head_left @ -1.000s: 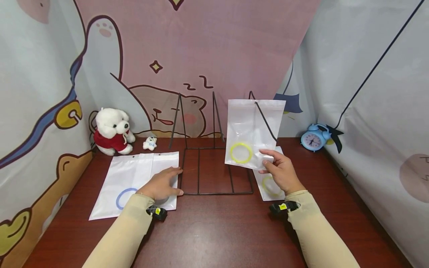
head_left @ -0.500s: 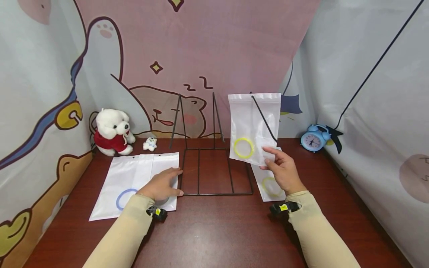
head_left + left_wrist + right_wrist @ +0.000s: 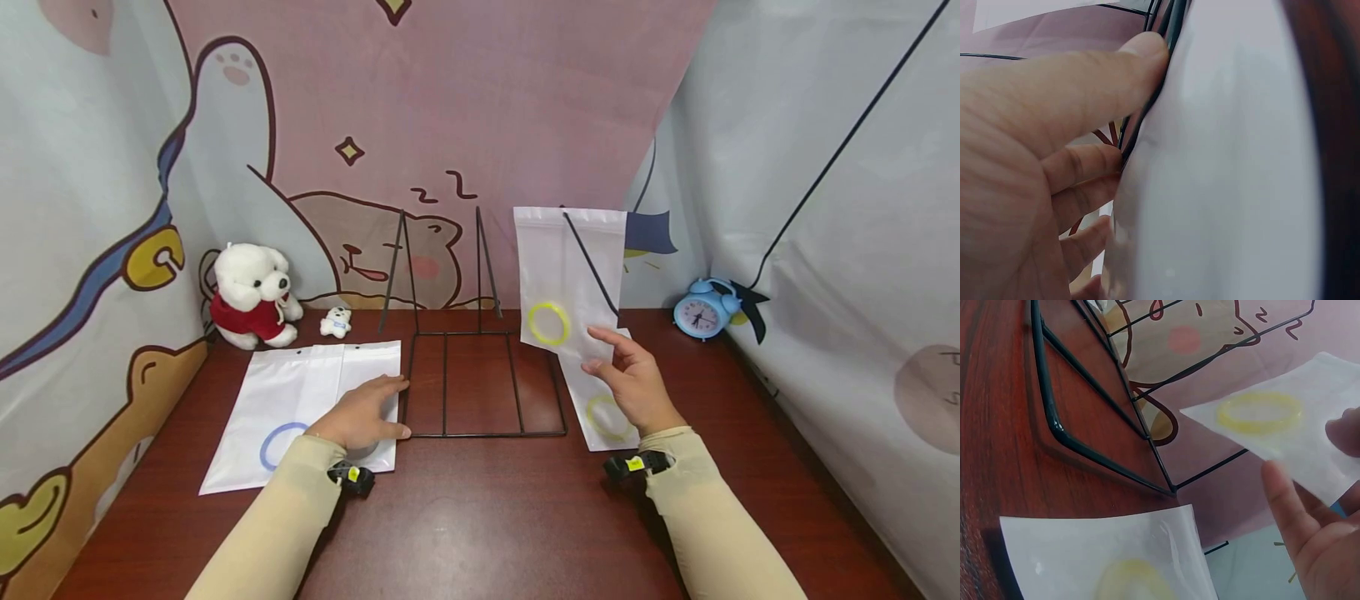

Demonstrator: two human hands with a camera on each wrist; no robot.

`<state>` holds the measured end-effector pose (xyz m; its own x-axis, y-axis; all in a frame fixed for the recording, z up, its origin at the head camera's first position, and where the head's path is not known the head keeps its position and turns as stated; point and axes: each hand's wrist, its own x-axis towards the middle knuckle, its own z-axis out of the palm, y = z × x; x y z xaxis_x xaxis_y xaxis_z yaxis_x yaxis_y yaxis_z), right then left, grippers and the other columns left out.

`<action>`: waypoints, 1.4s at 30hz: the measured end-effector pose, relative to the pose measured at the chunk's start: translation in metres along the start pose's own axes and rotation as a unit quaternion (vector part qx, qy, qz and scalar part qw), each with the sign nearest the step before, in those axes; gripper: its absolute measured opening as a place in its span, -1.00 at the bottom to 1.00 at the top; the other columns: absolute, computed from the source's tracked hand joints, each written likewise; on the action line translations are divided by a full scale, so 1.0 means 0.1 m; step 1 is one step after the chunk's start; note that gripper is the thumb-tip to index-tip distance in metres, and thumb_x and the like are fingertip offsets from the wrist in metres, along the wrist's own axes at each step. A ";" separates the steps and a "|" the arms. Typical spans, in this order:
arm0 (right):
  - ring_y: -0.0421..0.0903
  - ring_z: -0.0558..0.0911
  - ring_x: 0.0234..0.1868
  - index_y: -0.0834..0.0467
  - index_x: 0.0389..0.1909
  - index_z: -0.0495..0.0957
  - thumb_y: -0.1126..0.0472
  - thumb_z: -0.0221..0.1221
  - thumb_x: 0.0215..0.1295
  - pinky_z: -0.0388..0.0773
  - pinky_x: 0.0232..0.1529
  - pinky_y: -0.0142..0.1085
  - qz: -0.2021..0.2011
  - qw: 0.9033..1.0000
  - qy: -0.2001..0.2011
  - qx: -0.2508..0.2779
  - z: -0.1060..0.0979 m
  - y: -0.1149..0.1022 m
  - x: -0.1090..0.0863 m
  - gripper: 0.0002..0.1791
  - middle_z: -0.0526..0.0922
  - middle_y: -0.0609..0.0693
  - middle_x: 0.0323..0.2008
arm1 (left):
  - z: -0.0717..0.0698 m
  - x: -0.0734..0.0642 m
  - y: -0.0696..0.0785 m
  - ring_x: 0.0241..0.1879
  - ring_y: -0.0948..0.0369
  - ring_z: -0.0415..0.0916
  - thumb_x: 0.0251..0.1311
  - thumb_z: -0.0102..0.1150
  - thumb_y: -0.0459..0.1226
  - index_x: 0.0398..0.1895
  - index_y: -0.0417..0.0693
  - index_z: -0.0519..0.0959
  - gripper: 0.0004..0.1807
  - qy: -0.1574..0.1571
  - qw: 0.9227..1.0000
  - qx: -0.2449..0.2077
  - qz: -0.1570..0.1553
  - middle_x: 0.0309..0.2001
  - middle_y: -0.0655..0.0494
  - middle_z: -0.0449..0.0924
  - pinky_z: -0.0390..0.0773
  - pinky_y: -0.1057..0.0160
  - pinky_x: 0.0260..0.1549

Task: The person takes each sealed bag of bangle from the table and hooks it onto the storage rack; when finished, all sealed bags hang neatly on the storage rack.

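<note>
A white zip bag (image 3: 558,258) with a yellow ring mark hangs on the right arm of a black wire rack (image 3: 480,434). The arm passes through near the bag's top. At the bag's lower right corner, my right hand (image 3: 633,383) has its thumb and index finger spread apart, the index finger touching the bag. In the right wrist view the fingertips meet the hanging bag (image 3: 1322,412). My left hand (image 3: 360,412) rests across white bags (image 3: 292,383) with a blue ring mark, its extended fingers and thumb touching the rack's left side. The left wrist view shows these fingers (image 3: 1085,162) against the rod.
Another yellow-ring bag (image 3: 600,425) lies flat right of the rack. At the back left sit a white plush dog (image 3: 255,296) and a small white figurine (image 3: 335,322). A blue alarm clock (image 3: 701,310) stands at the back right. Two sloping rack arms stand left of the bag.
The hanging bag has slid up and back along the rack's arm. My right hand has loosened from its lower corner, thumb now apart from it. My left hand has stayed in place.
</note>
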<state>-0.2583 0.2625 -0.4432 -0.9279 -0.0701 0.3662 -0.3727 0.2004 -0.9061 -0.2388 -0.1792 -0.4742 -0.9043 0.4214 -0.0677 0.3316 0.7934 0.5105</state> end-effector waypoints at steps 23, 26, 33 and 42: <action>-0.13 0.62 0.18 0.22 0.28 0.63 0.29 0.28 0.47 0.57 0.01 -0.58 0.060 0.989 0.107 -0.077 -0.11 0.07 0.03 -0.61 0.64 0.17 0.29 | -0.01 0.00 0.02 0.57 -0.27 0.17 0.18 0.50 -0.07 0.56 -0.21 0.36 -0.08 -0.004 1.000 -0.007 -0.008 0.57 -0.26 0.28 0.19 -0.33 0.50; -0.21 0.60 0.12 0.14 0.29 0.63 0.18 0.28 0.50 0.56 -0.04 -0.56 0.100 0.981 0.131 -0.100 -0.16 0.10 0.04 -0.60 0.66 0.09 0.23 | -0.01 0.00 0.01 0.57 -0.27 0.17 0.18 0.50 -0.07 0.56 -0.21 0.36 -0.08 -0.004 1.000 -0.005 -0.006 0.57 -0.25 0.28 0.19 -0.33 0.50; -0.18 0.59 0.17 0.03 0.36 0.58 0.01 0.28 0.51 0.55 0.03 -0.49 0.165 0.966 0.136 -0.144 -0.29 0.13 0.07 -0.53 0.66 0.08 0.24 | -0.01 -0.01 0.01 0.57 -0.27 0.16 0.17 0.50 -0.07 0.55 -0.23 0.36 -0.08 -0.003 1.000 -0.004 -0.005 0.57 -0.26 0.27 0.19 -0.33 0.50; 0.16 0.57 0.27 0.18 0.47 0.44 0.04 0.29 0.49 0.56 0.22 -0.08 0.215 0.950 0.110 -0.196 -0.45 0.21 0.06 -0.38 0.58 0.27 0.30 | -0.01 -0.01 0.02 0.57 -0.26 0.16 0.17 0.49 -0.07 0.55 -0.23 0.36 -0.08 -0.002 1.000 -0.004 -0.005 0.57 -0.26 0.28 0.19 -0.33 0.50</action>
<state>-0.2716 0.3098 -0.4502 -0.9528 0.2987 0.0538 0.1139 0.5163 -0.8488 -0.2374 -0.1788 -0.4720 -0.9066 0.4153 -0.0751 0.3211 0.7942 0.5159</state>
